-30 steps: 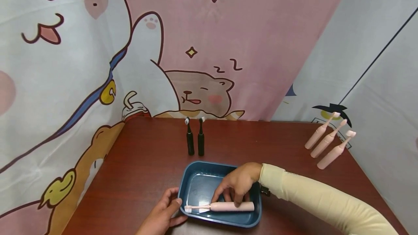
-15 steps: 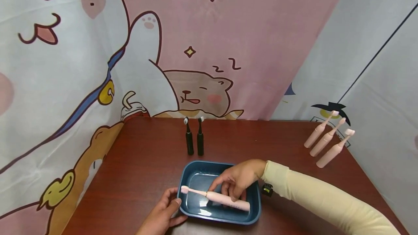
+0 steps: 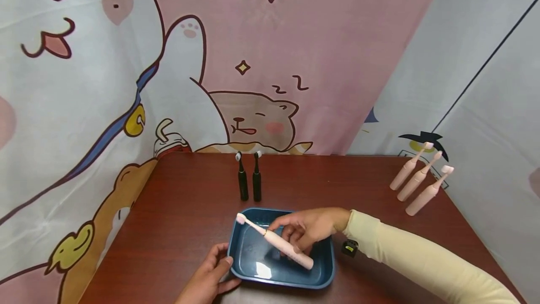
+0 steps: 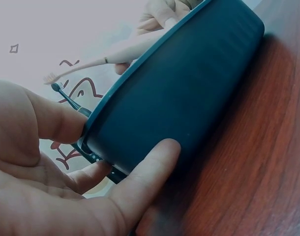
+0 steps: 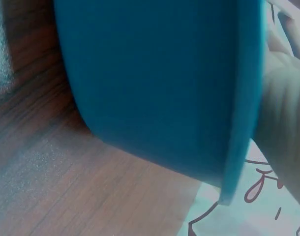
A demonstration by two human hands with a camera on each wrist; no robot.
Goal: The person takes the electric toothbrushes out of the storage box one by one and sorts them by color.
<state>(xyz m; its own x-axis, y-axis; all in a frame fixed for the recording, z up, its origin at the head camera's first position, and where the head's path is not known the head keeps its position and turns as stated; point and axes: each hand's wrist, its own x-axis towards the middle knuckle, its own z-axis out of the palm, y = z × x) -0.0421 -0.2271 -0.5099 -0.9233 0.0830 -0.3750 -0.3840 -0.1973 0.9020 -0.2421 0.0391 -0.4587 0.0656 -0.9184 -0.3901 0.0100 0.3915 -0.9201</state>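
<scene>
A dark blue tray (image 3: 249, 241) sits near the table's front edge. My right hand (image 3: 304, 232) holds a pink electric toothbrush (image 3: 276, 241) over the tray, its fingers curled round the handle, brush head raised toward the back left. My left hand (image 3: 209, 277) grips the tray's front left corner, thumb on the rim. In the left wrist view the thumb and a finger (image 4: 145, 181) clasp the tray wall (image 4: 189, 83), and the pink toothbrush (image 4: 105, 58) shows above it. The right wrist view is filled by the tray's outer wall (image 5: 155, 83).
Two black toothbrushes (image 3: 249, 177) stand upright behind the tray. Three pink toothbrushes (image 3: 418, 178) lean at the back right against the cloth backdrop. A small black object (image 3: 349, 248) lies right of the tray. The brown table (image 3: 177, 210) is ringed by cartoon-printed curtains.
My right hand has lifted the pink toothbrush from lying flat in the tray and tilted it, brush head rising toward the back left. My left hand stays on the tray corner.
</scene>
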